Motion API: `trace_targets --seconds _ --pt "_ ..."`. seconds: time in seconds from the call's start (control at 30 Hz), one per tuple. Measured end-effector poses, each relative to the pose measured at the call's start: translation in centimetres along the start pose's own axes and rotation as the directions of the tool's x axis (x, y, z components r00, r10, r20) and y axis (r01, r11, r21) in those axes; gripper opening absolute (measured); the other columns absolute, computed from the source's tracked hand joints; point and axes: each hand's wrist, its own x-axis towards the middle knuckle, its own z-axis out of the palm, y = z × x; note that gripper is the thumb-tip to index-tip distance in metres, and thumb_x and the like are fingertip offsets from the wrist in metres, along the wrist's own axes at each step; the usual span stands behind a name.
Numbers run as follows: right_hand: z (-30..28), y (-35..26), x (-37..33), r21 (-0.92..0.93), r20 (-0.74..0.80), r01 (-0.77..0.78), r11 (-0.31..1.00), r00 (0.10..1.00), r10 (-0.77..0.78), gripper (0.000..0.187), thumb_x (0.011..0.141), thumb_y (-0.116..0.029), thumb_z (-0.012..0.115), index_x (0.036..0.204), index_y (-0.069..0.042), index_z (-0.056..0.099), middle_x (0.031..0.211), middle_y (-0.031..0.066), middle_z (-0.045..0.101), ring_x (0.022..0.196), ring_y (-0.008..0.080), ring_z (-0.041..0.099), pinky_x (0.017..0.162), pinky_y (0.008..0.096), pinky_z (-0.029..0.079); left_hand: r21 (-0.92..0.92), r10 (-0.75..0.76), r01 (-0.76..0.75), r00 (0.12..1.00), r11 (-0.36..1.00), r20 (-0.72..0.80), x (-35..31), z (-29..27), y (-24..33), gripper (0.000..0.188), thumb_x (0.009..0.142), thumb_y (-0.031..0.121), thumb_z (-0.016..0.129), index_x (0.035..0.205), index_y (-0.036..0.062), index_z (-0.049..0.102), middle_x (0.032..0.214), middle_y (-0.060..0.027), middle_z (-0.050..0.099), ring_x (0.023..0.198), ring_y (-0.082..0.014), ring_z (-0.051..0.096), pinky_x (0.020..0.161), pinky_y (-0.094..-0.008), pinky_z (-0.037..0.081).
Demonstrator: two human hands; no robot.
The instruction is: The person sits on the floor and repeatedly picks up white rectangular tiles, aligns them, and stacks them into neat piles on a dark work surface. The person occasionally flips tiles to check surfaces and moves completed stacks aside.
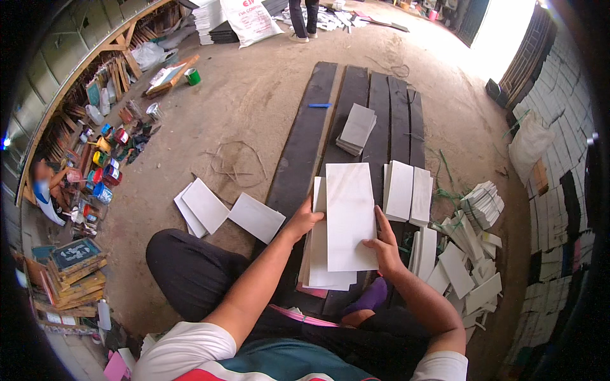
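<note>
In front of me stands a tall white rectangular sheet [351, 216], its broad face toward me. My right hand [384, 244] grips its right edge, thumb on the front and index finger stretched along the side. My left hand [305, 221] is closed on the left edge of the white sheets [318, 254] behind it; some of its fingers are hidden. These back sheets fan out slightly at the left and bottom. Just beyond, a small stack of white sheets [357, 129] lies on the dark boards [337, 101]. Two more upright-looking stacks [398, 190] sit right of my hands.
Loose white sheets [257, 214] lie on the floor to the left. Scattered sheets [467, 273] and green strands [445, 190] are at the right. Paint cans [105, 159] crowd the far left, where another person [47, 190] is partly visible. Someone's legs [304, 19] stand at the back near a white sack [250, 22].
</note>
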Motion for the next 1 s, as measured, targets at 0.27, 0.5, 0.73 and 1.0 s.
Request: trace_targets --seconds 0.27,0.5,0.73,1.0 --pt "1.6 1.0 -2.1 0.019 0.045 -0.026 0.999 0.999 0.025 0.100 0.081 0.010 0.060 0.168 -0.005 0.013 0.174 0.0176 0.013 0.159 0.0273 0.017 0.128 0.0393 0.020 0.184 -0.086 0.109 0.988 0.977 -0.128 -0.3 0.0 -1.2 0.084 0.109 0.064 0.024 0.165 0.0017 0.018 0.174 -0.0176 0.015 0.161 -0.0287 0.011 0.130 -0.0378 0.012" --pt "2.0 3.2 -3.2 -0.343 0.021 -0.015 0.939 0.999 0.024 0.103 0.087 -0.013 0.072 0.168 -0.013 0.010 0.138 0.0281 0.063 0.117 0.0343 0.069 0.100 0.0429 0.054 0.136 0.106 -0.089 0.986 0.987 -0.125 0.7 -0.7 -3.9 0.092 0.107 0.070 0.023 0.163 -0.0040 0.023 0.171 -0.0185 0.021 0.159 -0.0268 0.018 0.129 -0.0374 0.014" --pt "1.2 1.9 -2.2 -0.401 -0.056 -0.067 0.914 0.997 0.049 0.063 0.097 -0.030 0.069 0.153 -0.011 0.046 0.098 0.0185 0.075 0.090 0.0232 0.072 0.084 0.0381 0.055 -0.157 -0.078 0.072 0.996 0.985 -0.035 -0.7 -0.4 -1.4 0.087 0.077 0.025 0.078 0.153 0.0026 0.044 0.145 -0.0128 0.055 0.136 -0.0258 0.050 0.115 -0.0398 0.037" --pt "-11.0 12.8 12.1 -0.907 -0.362 -0.299 0.297 0.914 -0.185 0.076 0.089 -0.058 0.075 0.136 -0.001 0.057 0.123 0.0189 0.065 0.114 0.0362 0.064 0.093 0.0475 0.055 -0.120 -0.130 0.121 0.989 0.985 -0.065 -1.2 0.1 0.8 0.084 0.075 0.025 0.076 0.149 0.0008 0.045 0.136 -0.0148 0.058 0.129 -0.0279 0.054 0.112 -0.0393 0.040"
